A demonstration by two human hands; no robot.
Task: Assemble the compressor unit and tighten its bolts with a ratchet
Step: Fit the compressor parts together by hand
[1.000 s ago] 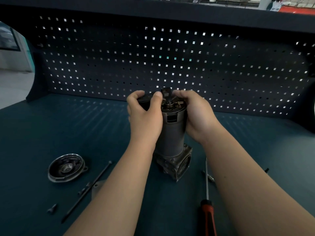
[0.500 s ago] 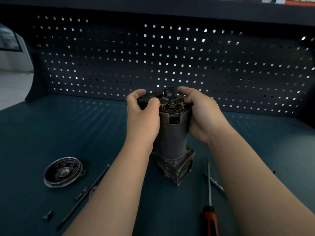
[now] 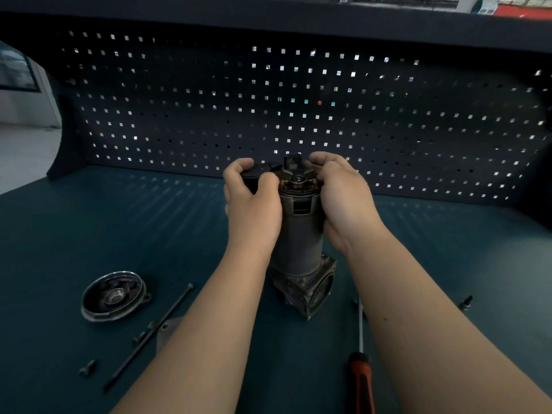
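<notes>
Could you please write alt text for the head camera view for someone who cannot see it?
A left hand and right hand hold the top of an upright compressor unit on a dark bench. A round cover and a long bolt lie to its left, a red screwdriver to its right, with a pegboard behind.

A workshop: a dark bench (image 3: 89, 234) backed by a pegboard (image 3: 179, 109), with a screwdriver (image 3: 361, 380), loose bolts (image 3: 87, 367) and a metal cover (image 3: 115, 295) lying on it

Compressor unit (image 3: 298, 234), matt grey metal with rough cast base; round cover (image 3: 115, 295) at 8 o'clock, shiny metal; desk (image 3: 89, 228), matt.
</notes>
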